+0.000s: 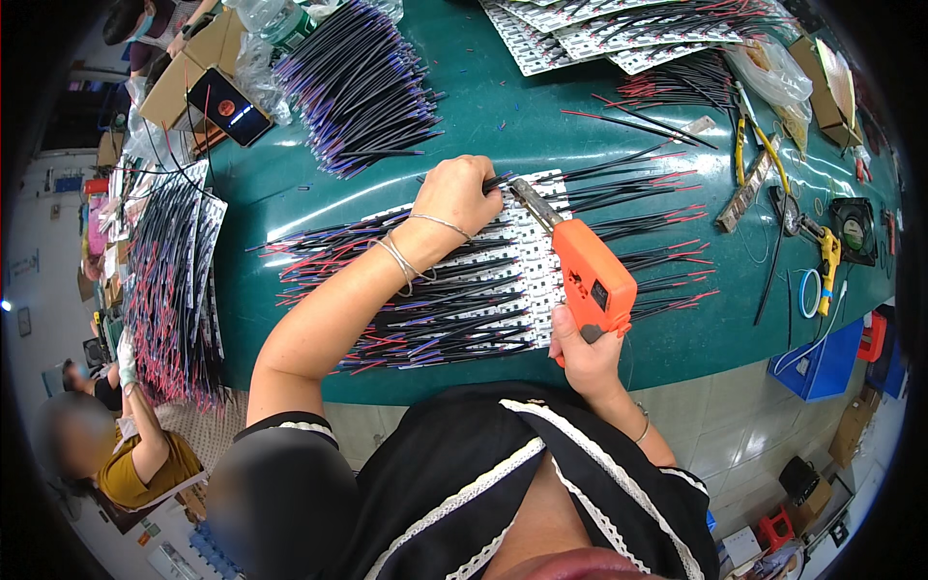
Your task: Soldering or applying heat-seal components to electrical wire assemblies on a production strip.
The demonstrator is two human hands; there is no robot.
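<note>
My left hand (454, 198) pinches short black wires at the upper edge of a white circuit board panel (524, 290), beside the metal nose of an orange hand-held tool (590, 271). My right hand (587, 358) grips that tool by its handle, with the nose pointing up and left toward the fingers of my left hand. Rows of black wires with red and blue ends (396, 329) run across and out from both sides of the panel. The exact spot where the nose meets the wires is too small to make out.
Wire bundles (353, 87) and wired panels (159, 280) lie left; stacked boards (556, 39) at the back. A phone (227, 106) rests upper left. Yellow tools (829, 266) and a fan (853, 232) lie right, above a blue bin (822, 358). A co-worker (150, 464) is at left.
</note>
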